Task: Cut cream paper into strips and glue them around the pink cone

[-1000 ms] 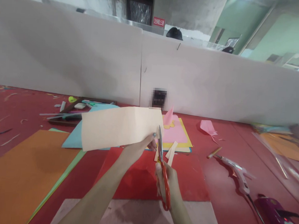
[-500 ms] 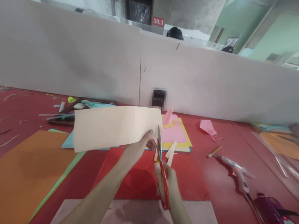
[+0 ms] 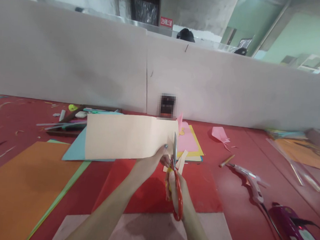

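In the head view, the left hand (image 3: 152, 159) has its grip pinched on the lower right edge of a cream paper sheet (image 3: 120, 137), held up above the counter (image 3: 245, 148). The right hand (image 3: 182, 185) has its grip wrapped round red-handled scissors (image 3: 175, 150), blades pointing up at the sheet's right end, while cream strips (image 3: 182, 162) lie just beyond, partly on a red sheet (image 3: 143, 195).

Matt paper sheet (image 3: 117, 137), glossy plastic scissor handles (image 3: 180, 205)
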Available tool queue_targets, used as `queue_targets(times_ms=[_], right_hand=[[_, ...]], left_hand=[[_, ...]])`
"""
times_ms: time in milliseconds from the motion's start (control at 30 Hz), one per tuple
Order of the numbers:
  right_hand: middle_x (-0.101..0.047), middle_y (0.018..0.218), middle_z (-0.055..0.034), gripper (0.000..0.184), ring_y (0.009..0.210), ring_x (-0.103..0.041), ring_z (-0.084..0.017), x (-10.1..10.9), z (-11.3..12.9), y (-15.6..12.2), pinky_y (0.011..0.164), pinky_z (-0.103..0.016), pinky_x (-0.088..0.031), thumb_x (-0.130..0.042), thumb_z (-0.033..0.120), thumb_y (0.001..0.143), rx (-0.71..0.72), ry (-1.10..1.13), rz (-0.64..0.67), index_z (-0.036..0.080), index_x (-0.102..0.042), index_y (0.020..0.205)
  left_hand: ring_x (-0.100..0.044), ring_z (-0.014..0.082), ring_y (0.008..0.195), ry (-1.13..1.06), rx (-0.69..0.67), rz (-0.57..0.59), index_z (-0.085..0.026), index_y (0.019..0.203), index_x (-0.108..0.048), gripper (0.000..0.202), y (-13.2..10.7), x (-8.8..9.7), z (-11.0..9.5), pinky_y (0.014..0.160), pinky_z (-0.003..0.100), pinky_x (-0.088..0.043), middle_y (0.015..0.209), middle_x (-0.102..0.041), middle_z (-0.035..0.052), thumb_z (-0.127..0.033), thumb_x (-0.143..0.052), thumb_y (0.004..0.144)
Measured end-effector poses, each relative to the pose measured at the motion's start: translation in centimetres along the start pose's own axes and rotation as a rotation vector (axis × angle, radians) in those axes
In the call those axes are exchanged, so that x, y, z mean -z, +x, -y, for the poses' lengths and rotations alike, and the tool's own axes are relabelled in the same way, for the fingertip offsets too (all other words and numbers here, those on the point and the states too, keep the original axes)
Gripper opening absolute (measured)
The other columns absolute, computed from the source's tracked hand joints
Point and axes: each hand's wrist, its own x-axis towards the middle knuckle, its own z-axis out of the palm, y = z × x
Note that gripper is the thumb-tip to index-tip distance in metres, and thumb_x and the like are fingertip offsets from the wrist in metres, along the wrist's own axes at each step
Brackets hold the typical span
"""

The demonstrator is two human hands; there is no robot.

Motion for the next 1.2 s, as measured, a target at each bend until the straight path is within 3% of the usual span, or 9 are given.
queue_targets(times_ms=[167, 400, 667, 833, 1200], right_hand=[[-0.037, 0.046, 0.0074, 0.049, 0.034, -0.034, -0.006, 0.1, -0.6, 0.3, 0.033, -0.018, -0.027, -0.042, 0.069, 0.074, -0.018, 0.009, -0.01, 0.02, -0.042, 0.07], [-0.036, 0.044, 0.0083, 0.047, 0.033, -0.033, -0.005, 0.0, 0.9, -0.4, 0.034, -0.018, -0.024, -0.041, 0.067, 0.077, -0.044, 0.011, 0.018, 0.02, -0.039, 0.068], [-0.034, 0.042, 0.0084, 0.047, 0.032, -0.031, -0.006, 0.0, 0.7, -0.4, 0.033, -0.02, -0.024, -0.04, 0.067, 0.077, -0.041, -0.069, -0.032, 0.021, -0.037, 0.064], [-0.033, 0.041, 0.0093, 0.046, 0.031, -0.03, -0.005, 0.0, 0.7, -0.5, 0.032, -0.019, -0.024, -0.043, 0.065, 0.077, -0.075, -0.037, -0.041, 0.022, -0.034, 0.063], [-0.032, 0.04, 0.0098, 0.046, 0.03, -0.029, -0.005, -0.1, 1.0, -0.7, 0.029, -0.018, -0.023, -0.045, 0.065, 0.076, -0.083, 0.032, -0.021, 0.021, -0.037, 0.065]], left_hand=[[-0.062, 0.0163, 0.061, 0.042, 0.035, 0.015, -0.023, 0.047, -0.059, 0.047, -0.2, 0.0, -0.1, 0.079, 0.028, -0.044, 0.052, -0.062, -0.0016, -0.047, -0.039, 0.082], [-0.062, 0.0167, 0.062, 0.06, 0.041, 0.008, -0.023, 0.05, -0.059, 0.046, 0.0, -0.1, 0.3, 0.08, 0.029, -0.045, 0.052, -0.063, -0.0025, -0.049, -0.039, 0.081], [-0.062, 0.0164, 0.062, 0.059, 0.02, 0.01, -0.023, 0.05, -0.058, 0.046, 0.0, 0.0, 0.5, 0.078, 0.028, -0.046, 0.054, -0.063, -0.0025, -0.051, -0.039, 0.081], [-0.061, 0.0156, 0.059, 0.0, -0.024, 0.036, -0.023, 0.049, -0.057, 0.044, 0.4, 0.0, 0.9, 0.072, 0.026, -0.047, 0.053, -0.062, -0.0023, -0.047, -0.04, 0.082], [-0.063, 0.0165, 0.061, 0.035, -0.022, 0.032, -0.023, 0.049, -0.058, 0.047, 0.4, 0.1, 1.1, 0.074, 0.028, -0.047, 0.053, -0.063, -0.0021, -0.052, -0.039, 0.081]])
